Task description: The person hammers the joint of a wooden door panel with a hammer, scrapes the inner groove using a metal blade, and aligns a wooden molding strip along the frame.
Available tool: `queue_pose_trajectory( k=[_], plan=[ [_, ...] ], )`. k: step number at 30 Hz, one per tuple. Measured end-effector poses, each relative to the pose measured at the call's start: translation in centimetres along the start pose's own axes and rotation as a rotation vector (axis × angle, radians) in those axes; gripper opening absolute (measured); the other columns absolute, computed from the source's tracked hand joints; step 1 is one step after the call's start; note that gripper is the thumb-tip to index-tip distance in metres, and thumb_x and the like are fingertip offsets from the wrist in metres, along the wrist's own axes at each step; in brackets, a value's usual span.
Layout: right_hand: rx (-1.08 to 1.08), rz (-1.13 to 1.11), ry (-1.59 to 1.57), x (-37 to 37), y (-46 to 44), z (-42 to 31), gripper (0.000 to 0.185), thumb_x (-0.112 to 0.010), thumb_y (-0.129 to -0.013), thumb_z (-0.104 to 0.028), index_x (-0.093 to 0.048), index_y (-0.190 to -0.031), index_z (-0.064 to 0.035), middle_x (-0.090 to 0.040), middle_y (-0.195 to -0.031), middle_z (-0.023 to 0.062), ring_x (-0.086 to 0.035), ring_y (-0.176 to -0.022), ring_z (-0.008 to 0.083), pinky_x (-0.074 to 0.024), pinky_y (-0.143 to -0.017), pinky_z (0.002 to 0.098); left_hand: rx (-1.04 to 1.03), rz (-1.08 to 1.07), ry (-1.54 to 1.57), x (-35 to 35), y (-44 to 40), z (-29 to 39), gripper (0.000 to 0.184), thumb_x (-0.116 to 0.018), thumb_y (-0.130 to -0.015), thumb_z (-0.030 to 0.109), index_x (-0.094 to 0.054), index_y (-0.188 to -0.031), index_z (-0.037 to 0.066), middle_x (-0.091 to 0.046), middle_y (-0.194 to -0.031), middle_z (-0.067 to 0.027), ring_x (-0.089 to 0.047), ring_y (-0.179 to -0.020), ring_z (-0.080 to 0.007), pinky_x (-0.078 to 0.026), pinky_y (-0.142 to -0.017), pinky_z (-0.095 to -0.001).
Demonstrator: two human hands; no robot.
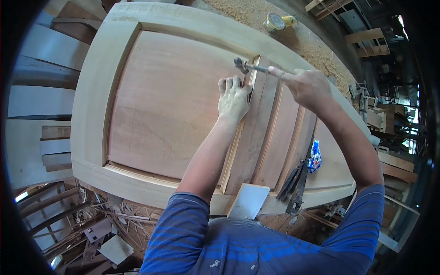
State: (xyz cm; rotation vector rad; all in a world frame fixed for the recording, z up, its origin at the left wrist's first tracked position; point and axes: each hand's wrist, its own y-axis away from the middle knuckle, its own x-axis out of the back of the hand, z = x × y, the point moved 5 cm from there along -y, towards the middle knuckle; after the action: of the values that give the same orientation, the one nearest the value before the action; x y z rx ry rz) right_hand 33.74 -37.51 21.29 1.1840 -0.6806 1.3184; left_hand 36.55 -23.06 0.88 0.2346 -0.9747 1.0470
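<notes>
A large panelled wooden door (pixel 91 91) lies flat in front of me. My right hand (pixel 307 86) is wrapped round the handle of a hammer (pixel 240 65), its head over the upper end of a thin wooden strip (pixel 234 149). That strip runs along the edge of the big panel (pixel 160 101). My left hand (pixel 234 100) rests at the strip just below the hammer head, with its fingers curled; whether they pinch a small item is hidden.
Dark hand tools (pixel 295 185) and a blue-white packet (pixel 315 157) lie on the door's lower right. A pale board piece (pixel 249 201) sits at the near edge. Beyond the far edge, a yellow tool (pixel 276 22) stands among sawdust. Wood scraps (pixel 117 250) lie lower left.
</notes>
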Motion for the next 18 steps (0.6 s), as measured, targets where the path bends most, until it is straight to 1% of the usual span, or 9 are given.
queue_pose_trajectory(
  k=[2, 5, 8, 11, 14, 18],
  plan=[
    [-0.04, -0.052, -0.004, -0.2, 0.4, 0.2, 0.056, -0.063, -0.109, -0.018, -0.065, -0.16, -0.0403, -0.067, -0.076, 0.0096, -0.07, -0.066, 0.0271, -0.0549, -0.061, 0.0463, 0.003, -0.035, -0.017, 0.0, 0.2, 0.2, 0.027, -0.07, -0.099, 0.018, -0.085, -0.12, 0.027, -0.063, -0.12, -0.0074, -0.054, -0.126, -0.0307, -0.034, -0.118, -0.0487],
    [-0.003, -0.086, 0.121, -0.4, 0.0, 0.4, 0.057, -0.061, -0.108, -0.016, -0.065, -0.16, -0.0413, -0.066, -0.074, 0.0072, -0.068, -0.061, 0.0248, -0.0571, -0.06, 0.0444, -0.01, -0.018, -0.03, 0.2, -0.2, 0.2, 0.028, -0.069, -0.1, 0.018, -0.085, -0.121, 0.027, -0.063, -0.119, -0.0073, -0.054, -0.124, -0.0309, -0.034, -0.118, -0.0485],
    [-0.011, 0.152, -0.043, 2.2, 0.5, 0.0, 0.062, -0.06, -0.107, -0.011, -0.065, -0.159, -0.0425, -0.068, -0.075, 0.0078, -0.071, -0.064, 0.0249, -0.0579, -0.061, 0.0443, -0.001, 0.0, 0.02, 0.1, -0.2, 0.1, 0.026, -0.069, -0.102, 0.018, -0.085, -0.121, 0.027, -0.063, -0.118, -0.0074, -0.055, -0.124, -0.0308, -0.034, -0.118, -0.0485],
    [-0.026, 0.096, -0.042, 1.0, 0.7, 0.3, 0.063, -0.06, -0.106, -0.01, -0.065, -0.159, -0.0439, -0.068, -0.074, 0.008, -0.071, -0.064, 0.0257, -0.0585, -0.061, 0.0449, 0.016, -0.022, 0.034, 0.1, 0.1, 0.2, 0.024, -0.069, -0.102, 0.019, -0.085, -0.118, 0.027, -0.064, -0.117, -0.0075, -0.056, -0.123, -0.0304, -0.034, -0.118, -0.0485],
    [0.023, -0.118, 0.094, -0.1, -0.7, 0.1, 0.065, -0.059, -0.105, -0.008, -0.065, -0.159, -0.0432, -0.07, -0.076, 0.0079, -0.072, -0.064, 0.0256, -0.0581, -0.061, 0.0454, -0.004, -0.021, -0.009, 0.3, -0.2, 0.3, 0.023, -0.069, -0.101, 0.018, -0.086, -0.114, 0.026, -0.064, -0.116, -0.0077, -0.056, -0.123, -0.03, -0.034, -0.118, -0.0486],
    [-0.005, -0.023, 0.077, 1.1, -0.8, -0.5, 0.064, -0.06, -0.105, -0.008, -0.065, -0.159, -0.0416, -0.072, -0.077, 0.0076, -0.074, -0.066, 0.0246, -0.059, -0.062, 0.0447, -0.012, 0.047, 0.021, 0.1, 0.0, 0.1, 0.023, -0.069, -0.098, 0.017, -0.086, -0.111, 0.025, -0.064, -0.116, -0.008, -0.056, -0.124, -0.0302, -0.035, -0.118, -0.049]
  ],
)
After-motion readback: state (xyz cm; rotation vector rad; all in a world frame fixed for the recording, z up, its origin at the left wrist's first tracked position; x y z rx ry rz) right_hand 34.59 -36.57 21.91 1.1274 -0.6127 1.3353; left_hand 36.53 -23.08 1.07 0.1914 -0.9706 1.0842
